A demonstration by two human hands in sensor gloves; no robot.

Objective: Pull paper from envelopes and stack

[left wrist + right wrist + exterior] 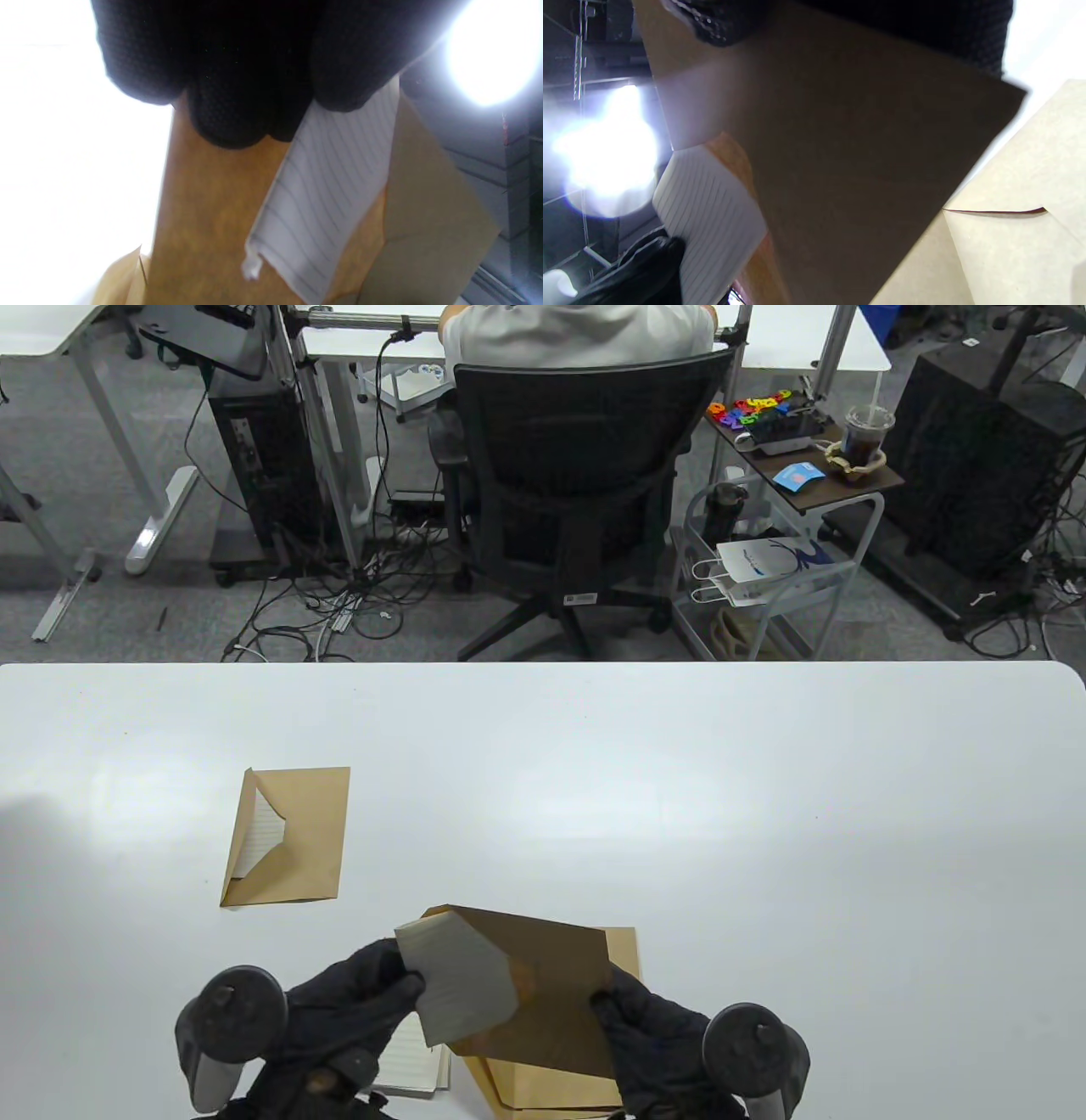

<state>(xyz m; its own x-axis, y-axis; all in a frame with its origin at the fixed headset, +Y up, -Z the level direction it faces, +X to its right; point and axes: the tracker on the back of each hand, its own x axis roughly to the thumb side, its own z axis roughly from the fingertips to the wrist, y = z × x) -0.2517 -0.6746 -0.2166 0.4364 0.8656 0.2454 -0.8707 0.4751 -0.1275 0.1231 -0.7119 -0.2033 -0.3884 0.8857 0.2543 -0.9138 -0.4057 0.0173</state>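
I hold a brown envelope [556, 984] above the table's near edge. My right hand [649, 1044] grips its right side; the envelope fills the right wrist view [848, 178]. My left hand [373, 993] pinches a folded lined paper [458, 984] that sticks out of the envelope's open left end. The left wrist view shows my fingers [237, 84] on the paper [326, 190] and the envelope [203, 220]. Under my hands lie more brown envelopes [543, 1086] and lined sheets [416, 1065]. Another open envelope [293, 840] with paper showing lies at the left.
The white table [764, 814] ends at a far edge, with an office chair [585, 492] and a small cart [772, 568] beyond it on the floor.
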